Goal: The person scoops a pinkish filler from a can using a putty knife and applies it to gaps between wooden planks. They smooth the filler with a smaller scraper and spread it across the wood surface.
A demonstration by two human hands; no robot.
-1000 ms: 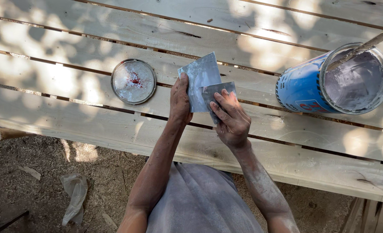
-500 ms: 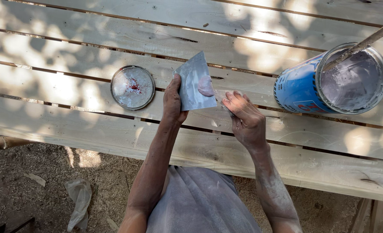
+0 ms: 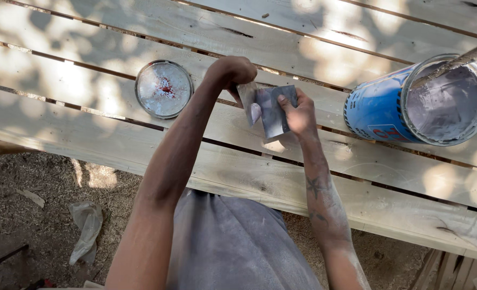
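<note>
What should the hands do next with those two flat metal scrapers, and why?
Probably draw the scraper in the right hand across the other blade, held by the left hand, to gather the pale putty blob on it. The two blades already touch above the wooden planks, and the open blue can of the same grey paste stands off to the right.

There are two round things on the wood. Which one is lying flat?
The flat silver round metal lid, left of the hands, lies flat on the pale wooden planks. The blue cylindrical tin can of grey paste on the right is tall and tilted.
</note>
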